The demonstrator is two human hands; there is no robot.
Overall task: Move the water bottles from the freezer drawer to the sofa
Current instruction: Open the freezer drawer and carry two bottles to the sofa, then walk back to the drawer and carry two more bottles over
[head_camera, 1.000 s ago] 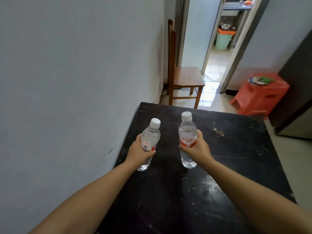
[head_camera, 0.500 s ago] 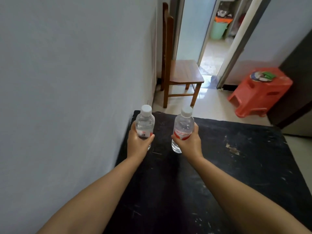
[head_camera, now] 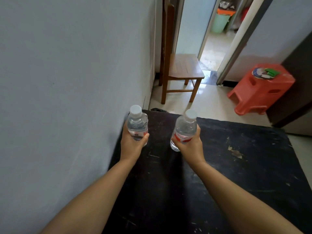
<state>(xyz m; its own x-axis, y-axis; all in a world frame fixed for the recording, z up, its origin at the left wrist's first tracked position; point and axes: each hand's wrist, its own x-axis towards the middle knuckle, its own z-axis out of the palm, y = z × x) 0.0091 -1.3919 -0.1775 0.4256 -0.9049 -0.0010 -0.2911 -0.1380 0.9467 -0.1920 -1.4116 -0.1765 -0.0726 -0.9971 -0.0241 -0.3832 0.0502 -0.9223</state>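
Your left hand (head_camera: 130,146) grips one capped water bottle (head_camera: 137,126), your right hand (head_camera: 190,146) grips a second bottle (head_camera: 184,130), both above the black counter (head_camera: 236,174)

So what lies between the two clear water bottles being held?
In the head view, only a bare stretch of the scuffed black tabletop shows between the left clear plastic bottle and the right clear plastic bottle.

wall (head_camera: 67,81) left | table (head_camera: 236,174) below hands | chair (head_camera: 182,68) beyond table | stool (head_camera: 260,92) right of chair
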